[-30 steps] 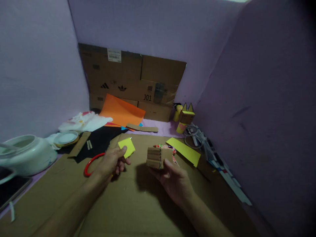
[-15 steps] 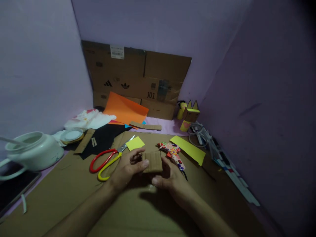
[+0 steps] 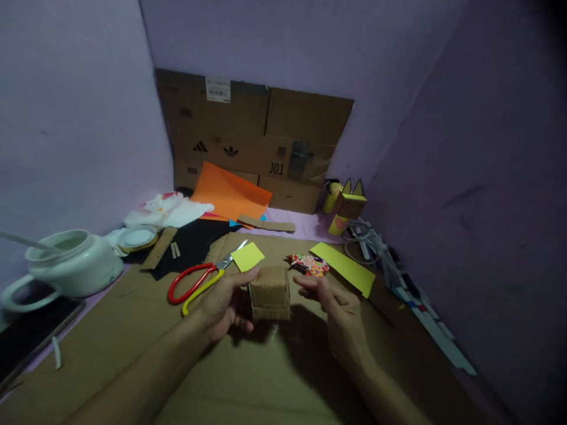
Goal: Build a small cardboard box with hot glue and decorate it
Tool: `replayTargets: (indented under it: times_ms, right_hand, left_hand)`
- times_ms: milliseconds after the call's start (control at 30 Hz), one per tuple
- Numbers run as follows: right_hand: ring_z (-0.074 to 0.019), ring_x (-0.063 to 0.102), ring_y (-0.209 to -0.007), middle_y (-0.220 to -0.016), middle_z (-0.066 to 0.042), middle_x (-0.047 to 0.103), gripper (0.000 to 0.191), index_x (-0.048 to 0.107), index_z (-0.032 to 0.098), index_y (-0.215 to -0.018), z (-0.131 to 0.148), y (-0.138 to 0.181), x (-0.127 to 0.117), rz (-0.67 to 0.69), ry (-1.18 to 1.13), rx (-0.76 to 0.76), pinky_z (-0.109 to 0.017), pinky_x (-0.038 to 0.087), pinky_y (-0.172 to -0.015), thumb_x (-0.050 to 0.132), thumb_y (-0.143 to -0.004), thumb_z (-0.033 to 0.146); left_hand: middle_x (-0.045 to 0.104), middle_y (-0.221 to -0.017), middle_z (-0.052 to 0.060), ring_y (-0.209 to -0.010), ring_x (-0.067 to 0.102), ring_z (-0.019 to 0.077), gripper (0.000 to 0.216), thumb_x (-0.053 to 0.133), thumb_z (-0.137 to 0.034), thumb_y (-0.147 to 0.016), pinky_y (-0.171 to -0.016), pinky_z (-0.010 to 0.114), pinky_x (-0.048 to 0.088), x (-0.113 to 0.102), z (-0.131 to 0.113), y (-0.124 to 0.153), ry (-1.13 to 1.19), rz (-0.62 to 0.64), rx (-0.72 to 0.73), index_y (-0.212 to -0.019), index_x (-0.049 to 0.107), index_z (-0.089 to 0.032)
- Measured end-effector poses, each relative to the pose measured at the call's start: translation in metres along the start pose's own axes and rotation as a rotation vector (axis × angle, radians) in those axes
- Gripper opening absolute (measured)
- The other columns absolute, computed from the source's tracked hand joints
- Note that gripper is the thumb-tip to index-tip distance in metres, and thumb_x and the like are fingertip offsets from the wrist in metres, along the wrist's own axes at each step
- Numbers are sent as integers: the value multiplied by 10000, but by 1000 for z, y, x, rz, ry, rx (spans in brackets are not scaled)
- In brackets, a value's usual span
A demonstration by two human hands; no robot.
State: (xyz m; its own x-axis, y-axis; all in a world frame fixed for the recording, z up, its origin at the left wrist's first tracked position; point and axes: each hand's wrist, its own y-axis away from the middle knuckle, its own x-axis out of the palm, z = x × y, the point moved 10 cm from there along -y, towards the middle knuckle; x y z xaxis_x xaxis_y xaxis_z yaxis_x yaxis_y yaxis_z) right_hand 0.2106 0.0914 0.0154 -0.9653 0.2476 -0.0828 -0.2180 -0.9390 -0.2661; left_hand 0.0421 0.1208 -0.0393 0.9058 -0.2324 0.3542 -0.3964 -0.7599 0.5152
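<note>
A small brown box of corrugated cardboard is held above the work surface, one face and an edge towards me. My left hand grips its left side, thumb on top and fingers beneath. To the right of the box and apart from it is my right hand, its thumb pressed near the index finger and the other fingers curled, with nothing visible in it. Behind my left hand lie red-and-yellow scissors beside a yellow paper square. A floral-patterned glue gun lies beyond my right hand.
A yellow paper strip lies to the right. White teapot-like pot and dark phone stand at the left. Orange paper leans before a cardboard panel. A cardboard animal figure and cables sit far right.
My right hand has let go of the cardboard box and moved right, its fingers drawing together. The box has turned in my left hand. The view has shifted slightly.
</note>
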Motion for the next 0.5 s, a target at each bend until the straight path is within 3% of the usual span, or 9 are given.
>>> replayTargets:
  times_ms: [100, 167, 200, 267, 367, 500]
  right_hand:
    - [-318, 462, -1229, -1349, -98, 515, 688, 544, 270, -1259, 17, 7, 30, 296, 98, -214, -476, 408, -978, 675, -660, 584]
    - [-313, 364, -1303, -1426, -83, 416, 839, 405, 304, -1356, 20, 14, 42, 394, 178, -299, -489, 334, -1044, 757, -619, 497]
    - [-301, 361, -1305, -1417, -77, 423, 807, 406, 315, -1348, 19, 16, 44, 401, 199, -310, -480, 329, -1050, 768, -637, 435]
    - [-286, 413, -1268, -1367, -77, 466, 697, 455, 316, -1294, 13, 15, 44, 386, 170, -258, -451, 389, -1010, 762, -669, 342]
    - [-282, 544, -1130, -1279, -103, 511, 647, 480, 275, -1235, -3, 12, 45, 379, 10, -41, -405, 506, -871, 765, -655, 313]
    - [-279, 592, -1053, -1242, -120, 524, 643, 497, 237, -1190, -9, 11, 47, 375, -130, 105, -404, 518, -832, 778, -616, 314]
  left_hand:
    - [606, -592, 44, -399, 529, 124, 413, 508, -485, -801, -276, 184, 407, 0, 3, 1, -55, 6, -42, -942, 634, -117]
    - [609, -580, 44, -363, 516, 115, 459, 466, -516, -816, -267, 173, 391, 2, 6, 2, -98, 28, -73, -973, 624, -115]
    - [613, -577, 47, -349, 512, 112, 496, 437, -546, -820, -264, 168, 381, 2, 8, 2, -126, 42, -87, -984, 618, -114]
    - [622, -565, 64, -336, 518, 116, 619, 339, -637, -817, -267, 163, 371, 3, 10, 2, -198, 71, -99, -990, 610, -108]
    - [613, -520, 73, -330, 522, 126, 776, 207, -738, -776, -282, 165, 366, -4, 5, 1, -331, 27, -38, -988, 601, -104]
    - [619, -610, 39, -413, 555, 134, 672, 355, -732, -748, -327, 176, 383, -11, -13, 2, -404, -51, 154, -993, 584, -150]
